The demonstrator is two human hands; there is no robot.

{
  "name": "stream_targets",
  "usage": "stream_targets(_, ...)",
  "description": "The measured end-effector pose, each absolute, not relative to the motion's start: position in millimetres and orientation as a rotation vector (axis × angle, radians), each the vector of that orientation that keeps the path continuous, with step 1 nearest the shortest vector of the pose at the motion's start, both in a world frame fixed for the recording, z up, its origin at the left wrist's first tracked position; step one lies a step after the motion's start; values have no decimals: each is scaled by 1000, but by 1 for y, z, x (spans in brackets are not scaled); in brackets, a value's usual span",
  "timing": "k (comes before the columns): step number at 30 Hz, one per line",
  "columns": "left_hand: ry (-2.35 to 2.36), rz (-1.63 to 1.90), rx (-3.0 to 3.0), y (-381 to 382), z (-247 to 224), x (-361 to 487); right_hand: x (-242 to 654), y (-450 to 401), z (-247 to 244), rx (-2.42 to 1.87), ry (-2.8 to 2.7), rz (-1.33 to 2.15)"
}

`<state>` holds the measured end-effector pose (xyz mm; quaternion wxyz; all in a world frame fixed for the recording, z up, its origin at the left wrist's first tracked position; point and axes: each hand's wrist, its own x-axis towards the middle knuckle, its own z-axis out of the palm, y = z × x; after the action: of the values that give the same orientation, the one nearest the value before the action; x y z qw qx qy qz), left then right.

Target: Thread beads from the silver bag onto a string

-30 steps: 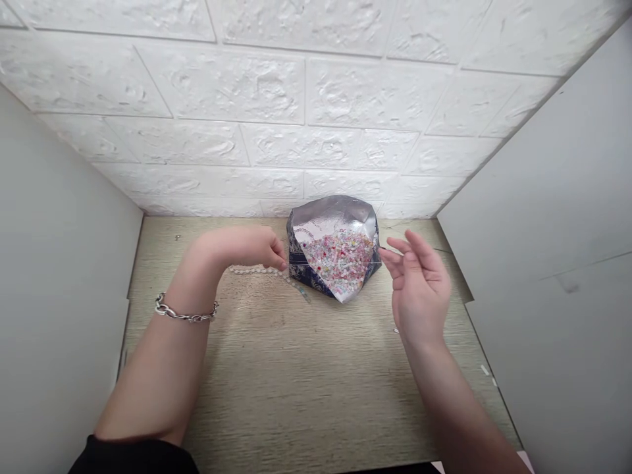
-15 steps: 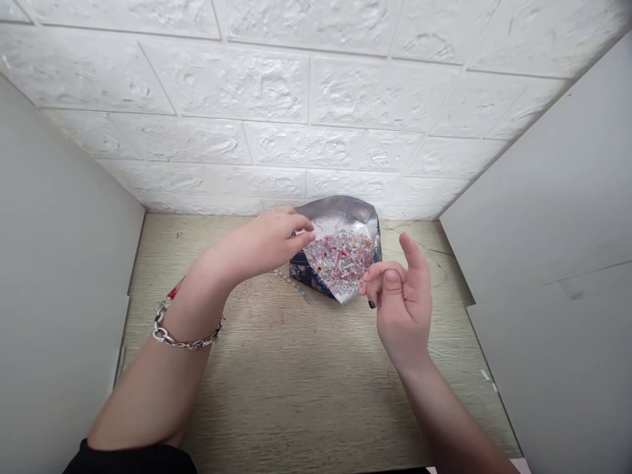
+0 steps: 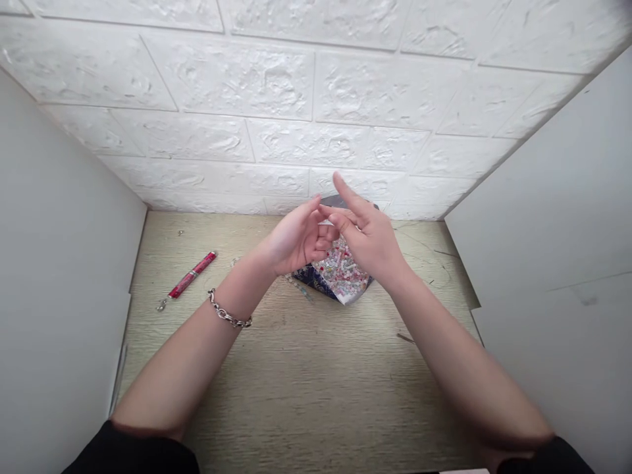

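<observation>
Head view: on the pale wood-grain desk (image 3: pixel 296 388), near the middle of its back edge, sits the dark-blue patterned, silver-lined pouch (image 3: pixel 316 280), holding small pink, white and red beads (image 3: pixel 345 270), directly below and partly hidden by both hands. The left hand (image 3: pixel 299 242) is loosely curled, palm showing, and meets the right hand (image 3: pixel 371 238), whose thumb and fingers bend inward; whether either pinches anything, I cannot tell. Toward the left edge lies a slim red cylinder (image 3: pixel 193 274).
</observation>
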<state>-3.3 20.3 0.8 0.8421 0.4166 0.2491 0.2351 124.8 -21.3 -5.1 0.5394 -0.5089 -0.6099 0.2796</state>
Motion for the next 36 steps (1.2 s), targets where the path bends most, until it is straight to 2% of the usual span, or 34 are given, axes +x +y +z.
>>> stream_targets(5, 592, 495, 863, 35, -12, -10, 140, 1, -8, -1184, -1757, 809)
stream_targets(14, 806, 475, 1197, 39, -20, -8, 167, 30, -10, -1244, -1984, 987)
stream_targets(21, 871, 428, 1231, 45, -23, -8, 171, 37, -31, -1657, -2476, 609)
stream_targets(27, 882, 418, 1253, 44, -24, -6, 163, 37, -49, -1684, -2573, 630)
stream_targets(36, 870, 440, 1289, 41, -28, -3, 163, 32, -46, -1679, -2535, 713)
